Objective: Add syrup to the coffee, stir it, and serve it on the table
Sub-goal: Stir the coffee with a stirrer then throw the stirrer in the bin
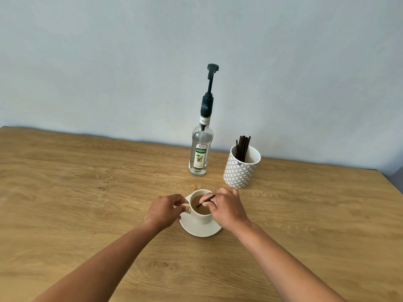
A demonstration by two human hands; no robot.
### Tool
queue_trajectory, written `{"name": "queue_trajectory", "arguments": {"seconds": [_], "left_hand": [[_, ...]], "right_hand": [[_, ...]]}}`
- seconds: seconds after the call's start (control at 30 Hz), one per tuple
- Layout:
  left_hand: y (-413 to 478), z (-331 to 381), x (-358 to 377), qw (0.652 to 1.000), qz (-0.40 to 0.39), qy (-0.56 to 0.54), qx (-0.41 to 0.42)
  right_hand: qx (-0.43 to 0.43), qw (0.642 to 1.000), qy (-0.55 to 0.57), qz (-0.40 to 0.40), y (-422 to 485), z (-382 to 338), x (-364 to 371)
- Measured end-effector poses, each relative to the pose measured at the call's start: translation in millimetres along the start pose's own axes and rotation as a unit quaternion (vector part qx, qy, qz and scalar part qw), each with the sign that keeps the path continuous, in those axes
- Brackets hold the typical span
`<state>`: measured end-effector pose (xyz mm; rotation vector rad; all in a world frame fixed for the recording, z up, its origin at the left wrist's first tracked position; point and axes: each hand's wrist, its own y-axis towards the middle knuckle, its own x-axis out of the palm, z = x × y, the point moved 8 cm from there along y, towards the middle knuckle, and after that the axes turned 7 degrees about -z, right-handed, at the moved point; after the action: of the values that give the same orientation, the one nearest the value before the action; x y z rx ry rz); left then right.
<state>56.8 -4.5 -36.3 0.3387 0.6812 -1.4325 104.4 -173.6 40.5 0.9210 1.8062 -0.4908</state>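
The left hand (165, 211) is pinching the small looped handle of a cream ceramic cup (201, 217), fingers curled round it. The right hand (226, 209) is gripping a thin dark stir stick (207, 199) between fingertips, its lower end dipping into the milky brown coffee (201, 208). The cup is sitting on a round white saucer (200, 231) on the grained wooden table (87, 182). Behind, a clear glass Teisseire Mojito syrup bottle (199, 153) with a tall dark pump is standing upright beside a cylindrical, diamond-patterned ceramic pot (239, 171) holding more dark stir sticks (243, 147).
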Motion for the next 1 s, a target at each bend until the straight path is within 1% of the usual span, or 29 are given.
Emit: {"name": "queue_trajectory", "arguments": {"seconds": [0.13,0.2,0.27,0.43,0.6,0.7,0.87,1.0], "left_hand": [[-0.6,1.3,0.2,1.0,-0.003,0.003,-0.001],[-0.9,1.8,-0.1,1.0,-0.005,0.004,-0.004],[-1.0,1.9,-0.5,1.0,-0.005,0.002,-0.004],[-0.7,1.0,-1.0,1.0,-0.005,0.007,-0.006],[-0.9,2.7,-0.8,1.0,-0.009,0.012,-0.002],[-1.2,2.6,-1.1,1.0,-0.008,0.012,-0.004],[-1.6,3.1,-1.1,1.0,-0.007,0.008,-0.005],[-1.8,2.9,-1.1,1.0,-0.011,0.0,-0.004]], "right_hand": [[0.011,0.998,-0.065,0.014,-0.9,5.2,-8.5],[0.016,0.997,-0.076,0.023,-2.5,8.9,-12.5],[0.018,0.998,-0.063,0.02,-4.3,11.1,-12.1],[0.024,0.999,0.029,-0.004,-4.2,8.8,-1.6],[0.025,0.999,-0.01,0.024,-0.9,7.0,-7.6],[0.017,0.999,-0.031,0.002,-2.0,8.7,-6.6],[-0.004,1.0,-0.001,-0.006,-4.6,5.8,-4.3],[-0.009,0.999,0.0,0.045,-6.3,0.7,-11.9]]}}
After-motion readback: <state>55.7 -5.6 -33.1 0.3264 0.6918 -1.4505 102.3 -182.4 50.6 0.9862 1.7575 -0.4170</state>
